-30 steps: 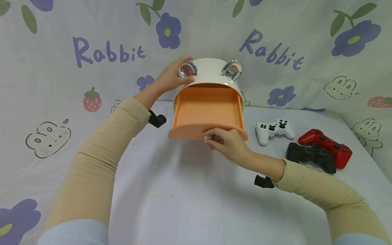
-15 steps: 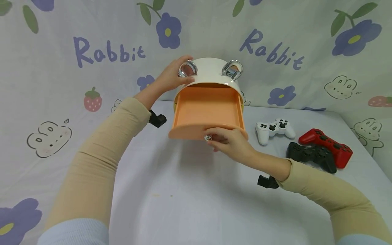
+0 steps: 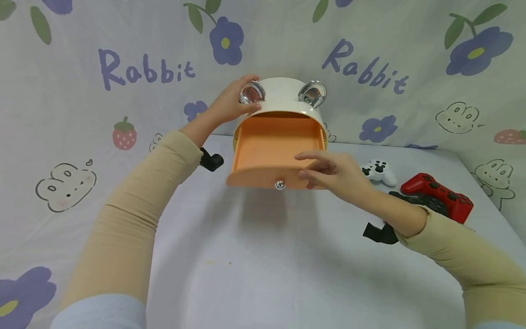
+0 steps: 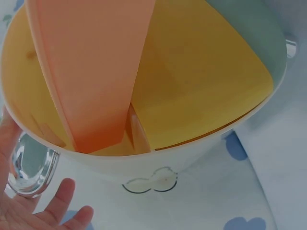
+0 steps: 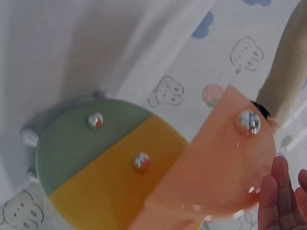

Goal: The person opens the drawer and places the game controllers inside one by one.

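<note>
A rounded white drawer box (image 3: pixel 283 94) with two shiny silver ears stands at the back of the table. Its top orange drawer (image 3: pixel 279 141) is pulled out, with nothing lying inside. My left hand (image 3: pixel 235 104) holds the box around its left ear (image 3: pixel 252 92), thumb in front and fingers behind. My right hand (image 3: pixel 343 176) is beside the right end of the drawer front, fingers loosely bent and gripping nothing. The drawer's silver knob (image 3: pixel 280 184) is uncovered. Below, a yellow drawer (image 5: pixel 112 184) and a green drawer (image 5: pixel 72 143) are closed, seen in the right wrist view.
To the right lie a white game controller (image 3: pixel 381 172), a red controller (image 3: pixel 445 196) and a black controller (image 3: pixel 431 203), the black one partly covered by my right forearm. A patterned cloth (image 3: pixel 156 27) hangs right behind the box.
My right hand has let go of the drawer knob and moved right and slightly up. The orange drawer stays out, and my left hand keeps its place on the box.
</note>
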A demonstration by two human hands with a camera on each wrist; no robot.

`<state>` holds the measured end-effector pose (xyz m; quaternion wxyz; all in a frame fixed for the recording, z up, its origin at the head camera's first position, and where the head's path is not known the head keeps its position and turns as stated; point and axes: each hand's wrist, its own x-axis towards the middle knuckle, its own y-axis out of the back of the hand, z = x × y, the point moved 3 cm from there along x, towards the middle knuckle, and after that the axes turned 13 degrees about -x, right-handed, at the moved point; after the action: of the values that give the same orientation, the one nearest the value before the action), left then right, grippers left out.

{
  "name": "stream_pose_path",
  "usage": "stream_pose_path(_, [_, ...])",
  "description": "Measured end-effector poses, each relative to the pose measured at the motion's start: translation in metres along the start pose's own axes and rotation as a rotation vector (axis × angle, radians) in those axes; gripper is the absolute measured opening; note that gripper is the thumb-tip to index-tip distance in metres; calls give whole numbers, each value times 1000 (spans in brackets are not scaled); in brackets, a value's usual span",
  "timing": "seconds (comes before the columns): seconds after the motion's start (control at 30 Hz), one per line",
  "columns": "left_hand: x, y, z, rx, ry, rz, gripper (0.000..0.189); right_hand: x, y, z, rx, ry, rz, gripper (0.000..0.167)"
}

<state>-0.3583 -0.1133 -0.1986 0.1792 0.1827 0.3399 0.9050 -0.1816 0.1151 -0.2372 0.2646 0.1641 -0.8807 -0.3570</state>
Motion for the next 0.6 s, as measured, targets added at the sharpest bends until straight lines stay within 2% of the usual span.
stream_pose_path(0.3, [2,-1,-1,7,-8,2,70,7,41,3,-87,68,126,35])
stream_pose_path(0.6, [1,-1,-1,7,-2,3,70,14,70,15,-210,-13,163,40])
